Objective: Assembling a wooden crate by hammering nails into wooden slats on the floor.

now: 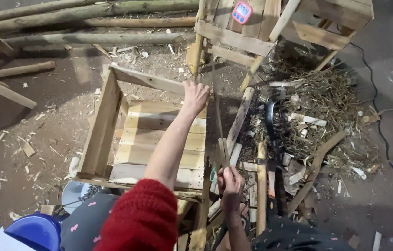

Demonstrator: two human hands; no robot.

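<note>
A wooden slat crate (99,135) lies on the dirt floor in front of me. My left hand (195,95), on an arm in a red knitted sleeve, rests with fingers bent on the crate's far top rail (147,80) at its right corner. My right hand (231,183) is closed around the near end of a long thin wooden strip (218,116). The strip runs away from me along the crate's right side, towards my left hand.
Peeled logs (89,11) lie across the back. A wooden frame (233,37) carries a pink digital timer (242,11). Offcuts, twigs and a dark curved tool (271,121) pile up on the right, beside a black cable (382,135). A blue bowl (36,230) sits at bottom left.
</note>
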